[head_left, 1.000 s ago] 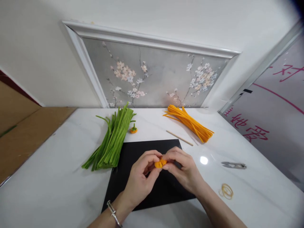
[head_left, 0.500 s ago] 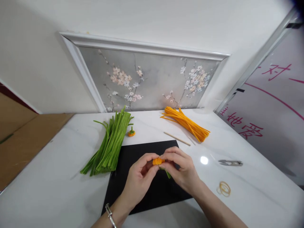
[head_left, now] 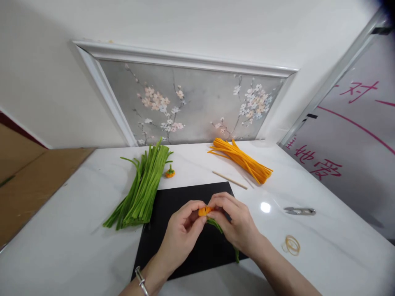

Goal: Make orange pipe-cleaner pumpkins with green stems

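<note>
Between my fingertips, above the black mat (head_left: 188, 250), is a small orange coil of pipe cleaner (head_left: 204, 211). My left hand (head_left: 184, 230) pinches its left side, thumb below and fingers above. On the other side my right hand (head_left: 232, 218) pinches it too. A green pipe cleaner (head_left: 214, 223) comes out under the coil and passes beneath my right hand; a green end shows again near the mat's lower right edge. My fingers hide part of the coil.
Left of the mat lies a bundle of green pipe cleaners (head_left: 143, 189), beside a small orange piece with a green stem (head_left: 170, 172). An orange bundle (head_left: 242, 160), a thin wooden stick (head_left: 230, 180), thread snips (head_left: 300, 211) and a yellowish wire ring (head_left: 292, 245) lie to the right.
Both hands stay pinched on the orange coil, which has turned slightly. More of the green pipe cleaner shows below my right hand, its end now visible by the mat's edge.
</note>
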Action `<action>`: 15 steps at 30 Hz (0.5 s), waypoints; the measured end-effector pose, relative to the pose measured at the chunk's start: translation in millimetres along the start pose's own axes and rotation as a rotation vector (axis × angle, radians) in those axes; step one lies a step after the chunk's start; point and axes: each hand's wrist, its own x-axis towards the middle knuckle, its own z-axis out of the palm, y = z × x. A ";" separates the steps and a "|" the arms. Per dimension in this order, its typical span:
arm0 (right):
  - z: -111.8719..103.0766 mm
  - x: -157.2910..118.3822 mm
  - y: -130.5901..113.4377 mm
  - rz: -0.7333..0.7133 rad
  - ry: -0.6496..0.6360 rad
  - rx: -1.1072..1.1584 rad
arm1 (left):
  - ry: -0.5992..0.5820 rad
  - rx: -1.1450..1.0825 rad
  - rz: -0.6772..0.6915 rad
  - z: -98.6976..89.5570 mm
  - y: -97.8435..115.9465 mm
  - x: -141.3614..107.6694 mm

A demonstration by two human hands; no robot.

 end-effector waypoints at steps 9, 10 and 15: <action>0.8 -0.9 11.5 -0.104 0.033 -0.011 | 0.018 -0.109 -0.070 4.3 -1.0 0.2; 0.2 -0.8 11.6 -0.104 0.022 -0.018 | 0.022 -0.118 -0.078 4.4 -1.3 0.2; -4.8 0.6 7.2 0.036 -0.009 0.045 | 0.062 -0.059 -0.002 1.7 -2.9 0.9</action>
